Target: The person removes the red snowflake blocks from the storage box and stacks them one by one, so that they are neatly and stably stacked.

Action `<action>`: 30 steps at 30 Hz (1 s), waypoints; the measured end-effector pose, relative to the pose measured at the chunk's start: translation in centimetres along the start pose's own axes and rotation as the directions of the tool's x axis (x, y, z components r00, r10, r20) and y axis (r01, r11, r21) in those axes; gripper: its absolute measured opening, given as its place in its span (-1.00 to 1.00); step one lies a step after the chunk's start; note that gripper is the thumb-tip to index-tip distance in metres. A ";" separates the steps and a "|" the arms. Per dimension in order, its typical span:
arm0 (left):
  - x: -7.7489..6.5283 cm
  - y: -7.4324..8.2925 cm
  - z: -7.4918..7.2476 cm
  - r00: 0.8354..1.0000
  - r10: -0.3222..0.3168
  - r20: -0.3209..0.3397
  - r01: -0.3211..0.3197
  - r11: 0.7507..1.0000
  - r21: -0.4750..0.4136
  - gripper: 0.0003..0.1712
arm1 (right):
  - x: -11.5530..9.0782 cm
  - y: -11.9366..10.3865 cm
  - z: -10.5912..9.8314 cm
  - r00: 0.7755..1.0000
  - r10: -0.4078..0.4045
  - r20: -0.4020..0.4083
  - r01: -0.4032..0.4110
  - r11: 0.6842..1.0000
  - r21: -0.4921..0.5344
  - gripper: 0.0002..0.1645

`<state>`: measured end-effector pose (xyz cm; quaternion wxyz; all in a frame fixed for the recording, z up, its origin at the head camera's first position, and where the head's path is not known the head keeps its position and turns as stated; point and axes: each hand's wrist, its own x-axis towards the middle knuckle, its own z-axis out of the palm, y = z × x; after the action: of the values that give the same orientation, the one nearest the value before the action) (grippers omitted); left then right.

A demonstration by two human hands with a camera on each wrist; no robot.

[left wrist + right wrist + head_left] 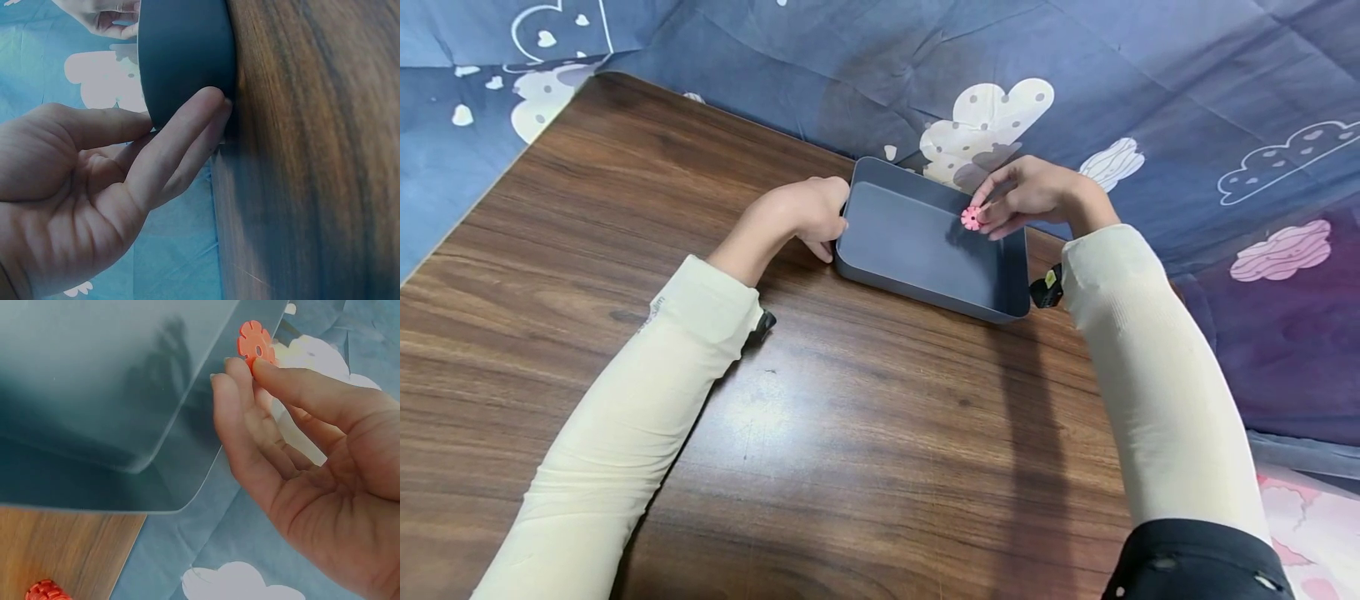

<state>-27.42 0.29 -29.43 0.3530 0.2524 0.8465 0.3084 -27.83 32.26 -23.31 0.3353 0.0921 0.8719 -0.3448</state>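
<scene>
A dark grey rectangular tray (917, 287) with raised walls lies on the wooden table. At its left end my left hand (808, 212) grips the wall, thumb at the rim; the left wrist view shows fingers (187, 134) against the outer side. Over the tray's right part, my right hand (1026, 196) pinches a small pink flower-shaped disc (971, 218) with a hole in its middle. It looks orange-red in the right wrist view, held at its edge between thumb and fingertips near the tray's rim.
Another red notched piece, perhaps a stack of discs (47, 590), lies on the table beyond the tray's right end. A blue cloth (865, 58) with cloud prints hangs behind the table (850, 433), close to the tray's far side.
</scene>
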 end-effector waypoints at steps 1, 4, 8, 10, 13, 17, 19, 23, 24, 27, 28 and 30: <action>0.0 0.0 0.0 1.000 0.000 0.000 0.000 1.000 -0.001 -0.64 | 0.0 0.1 -0.1 1.000 0.004 0.000 -0.004 1.000 -0.003 -0.79; 0.1 -0.1 0.0 1.000 0.001 0.004 -0.001 1.000 -0.014 -0.63 | 0.0 0.5 -0.3 1.000 0.014 0.002 -0.014 1.000 0.002 -0.77; 0.1 -0.1 0.1 1.000 -0.002 0.006 0.002 1.000 -0.018 -0.63 | -0.3 0.8 -0.6 1.000 0.023 -0.012 -0.023 1.000 -0.005 -0.76; 0.1 -0.1 0.1 1.000 -0.003 0.006 0.003 1.000 -0.019 -0.64 | -0.5 1.0 -0.8 0.999 0.027 -0.022 -0.027 1.000 -0.009 -0.75; 0.0 0.0 0.1 1.000 -0.002 0.003 0.002 1.000 -0.021 -0.64 | -0.8 1.3 -1.1 0.999 0.034 -0.035 -0.035 0.999 -0.015 -0.76; 0.0 0.0 0.0 1.000 -0.004 0.004 0.004 1.000 -0.021 -0.65 | -1.2 1.9 -1.6 0.999 0.035 -0.033 -0.035 0.999 -0.022 -0.76; 0.0 0.1 0.0 1.000 -0.005 0.005 0.005 1.000 -0.020 -0.64 | -1.4 2.2 -1.8 0.999 0.038 -0.035 -0.039 0.999 -0.022 -0.76; -0.1 0.2 0.0 1.000 -0.007 0.010 0.008 1.000 -0.018 -0.62 | -1.8 2.9 -2.2 0.997 0.053 -0.048 -0.053 0.999 -0.006 -0.78; -0.1 0.2 0.0 1.000 -0.007 0.012 0.007 1.000 -0.021 -0.62 | -1.9 3.0 -2.4 0.997 0.057 -0.050 -0.057 0.998 -0.004 -0.78; -0.2 0.2 0.0 1.000 -0.008 0.016 0.009 1.000 -0.024 -0.61 | -2.2 3.5 -2.7 0.996 0.067 -0.054 -0.067 0.998 0.000 -0.77; -0.2 0.2 0.0 1.000 -0.009 0.015 0.010 1.000 -0.019 -0.62 | -2.3 3.7 -2.8 0.996 0.069 -0.056 -0.069 0.998 -0.001 -0.77; -0.3 0.2 0.0 1.000 -0.013 0.014 0.013 1.000 -0.012 -0.61 | -2.4 4.1 -3.0 0.996 0.073 -0.058 -0.073 0.997 -0.008 -0.75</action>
<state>-27.21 0.26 -29.14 0.3624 0.2471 0.8438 0.3094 -25.95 37.46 -22.30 0.3229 0.1321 0.8789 -0.3252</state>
